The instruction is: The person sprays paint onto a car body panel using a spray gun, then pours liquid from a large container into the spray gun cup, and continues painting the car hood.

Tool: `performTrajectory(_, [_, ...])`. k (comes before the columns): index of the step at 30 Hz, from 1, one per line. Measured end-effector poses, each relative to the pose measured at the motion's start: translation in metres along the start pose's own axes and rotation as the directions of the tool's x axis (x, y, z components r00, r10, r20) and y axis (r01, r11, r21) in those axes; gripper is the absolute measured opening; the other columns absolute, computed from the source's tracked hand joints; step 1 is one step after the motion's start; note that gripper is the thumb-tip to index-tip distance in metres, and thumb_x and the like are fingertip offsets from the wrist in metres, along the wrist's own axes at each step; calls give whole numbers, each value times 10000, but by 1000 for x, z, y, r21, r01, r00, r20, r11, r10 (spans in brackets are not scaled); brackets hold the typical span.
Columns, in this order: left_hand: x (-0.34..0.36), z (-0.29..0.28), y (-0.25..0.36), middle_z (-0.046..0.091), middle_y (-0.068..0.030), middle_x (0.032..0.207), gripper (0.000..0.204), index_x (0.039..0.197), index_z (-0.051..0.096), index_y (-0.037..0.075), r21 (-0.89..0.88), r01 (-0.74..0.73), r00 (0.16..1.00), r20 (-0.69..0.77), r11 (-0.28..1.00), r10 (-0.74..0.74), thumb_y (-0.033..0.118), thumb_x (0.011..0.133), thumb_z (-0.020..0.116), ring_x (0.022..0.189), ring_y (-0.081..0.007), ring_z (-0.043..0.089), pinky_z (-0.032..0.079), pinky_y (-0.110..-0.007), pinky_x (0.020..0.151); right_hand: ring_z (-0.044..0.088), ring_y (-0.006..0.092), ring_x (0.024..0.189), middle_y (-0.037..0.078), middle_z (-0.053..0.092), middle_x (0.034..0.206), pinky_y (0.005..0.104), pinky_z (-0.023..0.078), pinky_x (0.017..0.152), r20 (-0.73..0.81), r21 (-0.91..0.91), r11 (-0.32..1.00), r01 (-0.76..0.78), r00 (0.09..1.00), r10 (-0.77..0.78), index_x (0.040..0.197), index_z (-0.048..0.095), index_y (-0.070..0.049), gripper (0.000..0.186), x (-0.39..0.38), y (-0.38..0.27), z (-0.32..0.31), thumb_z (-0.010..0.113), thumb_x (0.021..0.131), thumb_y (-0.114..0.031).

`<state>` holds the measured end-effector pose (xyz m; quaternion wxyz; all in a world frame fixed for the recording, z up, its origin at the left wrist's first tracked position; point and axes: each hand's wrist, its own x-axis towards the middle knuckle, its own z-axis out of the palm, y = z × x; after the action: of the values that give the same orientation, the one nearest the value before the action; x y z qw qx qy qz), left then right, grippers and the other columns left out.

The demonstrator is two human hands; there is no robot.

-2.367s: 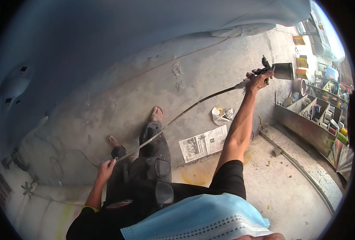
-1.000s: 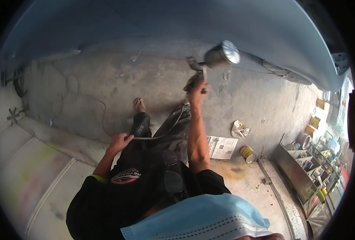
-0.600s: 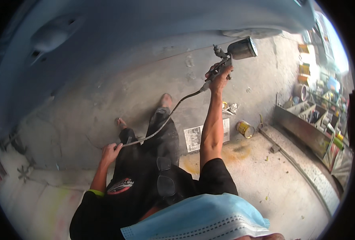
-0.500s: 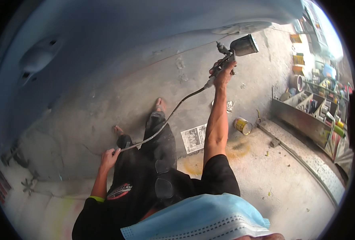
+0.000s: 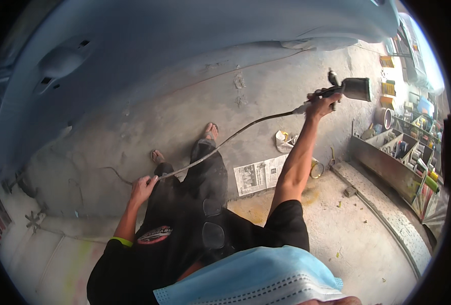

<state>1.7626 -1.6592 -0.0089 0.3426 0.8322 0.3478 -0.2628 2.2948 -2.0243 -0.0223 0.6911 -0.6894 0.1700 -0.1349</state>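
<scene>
A spray gun [image 5: 348,89] held out over the concrete floor [image 5: 184,104], apart from the blue-grey car body [image 5: 184,30]
Floor shows between the car body's curved lower edge and the spray gun, and again towards the compartmented metal bin [image 5: 380,164] at right; the right hand [image 5: 321,105] is wrapped around the grip, the left hand [image 5: 142,189] curled around the hose [image 5: 275,116]

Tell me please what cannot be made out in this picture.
In the head view:
Spray gun: grip mostly covered by right hand.
Cup: contents hidden by its walls.
Tin: partly behind right forearm.
Blue-grey panel: upper part cut off by picture's rim.
Items in metal tray: mostly too small.
</scene>
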Motion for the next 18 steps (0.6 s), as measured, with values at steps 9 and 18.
performTrajectory(9, [-30,-13,-67,585,-200,616,481,698,597,9,64,-89,995,-27,994,91,449,892,611,644,-415,602,453,-479,622,539,118,455,40,557,638,251,439,418,430,-9,1000,-10,903,13,901,570,-19,522,-206,26,51,425,1003,-510])
performTrajectory(18, [-75,1,-143,590,-171,607,518,656,587,21,46,-141,976,-161,989,147,483,889,608,613,-381,593,442,-469,632,564,104,486,42,575,663,247,459,450,636,16,1000,7,771,-16,904,574,11,475,-379,33,109,468,1003,-441])
